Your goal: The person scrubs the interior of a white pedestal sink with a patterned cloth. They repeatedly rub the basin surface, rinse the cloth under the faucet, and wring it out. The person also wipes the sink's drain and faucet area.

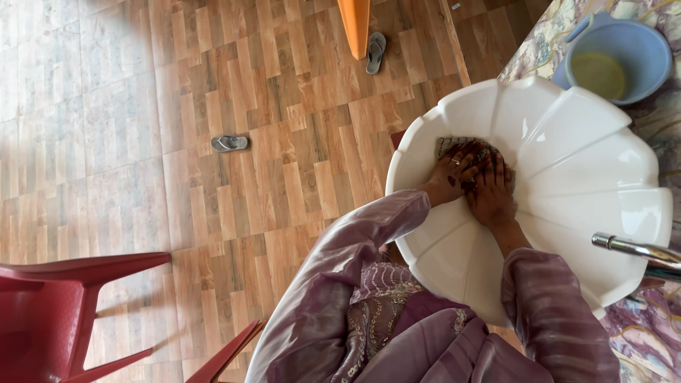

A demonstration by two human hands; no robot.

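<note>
Here, both hands press down together inside a white scalloped basin (567,142), on a small dark patterned cloth (454,144). The left hand (452,177) lies flat over the cloth's near edge, fingers spread; the right hand (492,193) sits just beside it, touching, fingers seemingly curled onto the fabric, though the grip is hard to make out. The cloth peeks out beyond the fingertips. A metal tap (635,250) juts in at the right, and a blue bucket (617,57) stands beyond the basin.

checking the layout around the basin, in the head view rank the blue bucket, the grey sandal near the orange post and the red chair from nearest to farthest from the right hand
Measured from the right hand in the white basin:
1. Blue bucket, upper right, beside the basin.
2. Grey sandal, top centre, by the orange post.
3. Red chair, far lower left on the wooden floor.
</note>
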